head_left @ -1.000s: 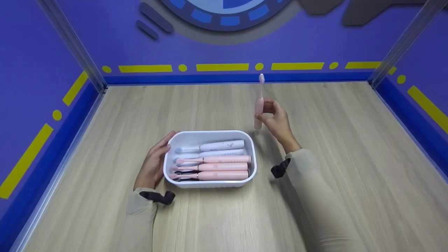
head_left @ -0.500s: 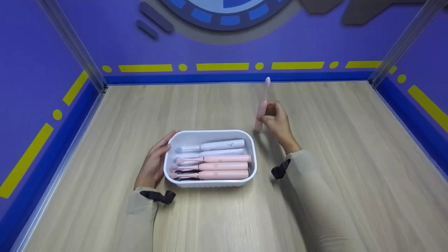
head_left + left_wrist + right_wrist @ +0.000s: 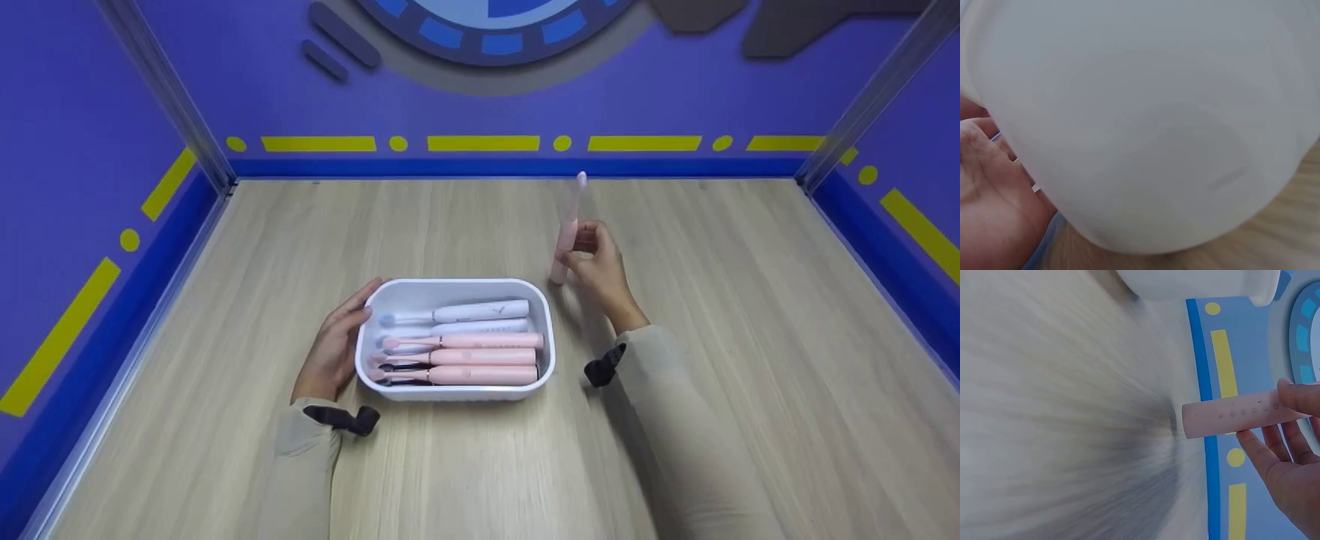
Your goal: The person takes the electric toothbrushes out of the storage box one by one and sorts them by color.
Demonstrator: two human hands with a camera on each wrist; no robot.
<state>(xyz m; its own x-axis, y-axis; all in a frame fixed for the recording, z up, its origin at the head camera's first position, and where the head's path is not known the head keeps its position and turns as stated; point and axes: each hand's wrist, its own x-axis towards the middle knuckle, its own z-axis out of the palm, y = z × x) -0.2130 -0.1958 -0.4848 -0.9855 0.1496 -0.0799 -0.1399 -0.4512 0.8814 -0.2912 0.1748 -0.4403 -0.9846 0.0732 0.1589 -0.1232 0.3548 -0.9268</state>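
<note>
Purple walls (image 3: 495, 112) stand along the far, left and right edges of the desk (image 3: 787, 390); the round emblem (image 3: 501, 45) on the far one is cut off by the top of the head view. The desk runs out at the bottom, its near edge and near corners out of sight, and both beige sleeves (image 3: 690, 427) are cut off there too.

Well in from the left and right edges sits a white container (image 3: 455, 393); it fills most of the left wrist view, hiding much of the left hand (image 3: 334, 349). That hand holds the container's left end, its grip formed by the thumb at the rim and fingers by the far left corner. The right hand (image 3: 604, 274) has its grip closed round a light pink toothbrush (image 3: 568, 236).

In the container lie two white toothbrushes (image 3: 481, 310) toward its far side and three pink toothbrushes (image 3: 484, 358) nearer, heads left. Dark parts (image 3: 387, 367) show beneath the pink ones, mostly covered.

The held toothbrush is nearly upright, beyond the container's far right corner, head above the grip and handle end below it. Whether that end touches the desk, I cannot tell. The right wrist view shows small round marks (image 3: 1243, 412) along the handle.
</note>
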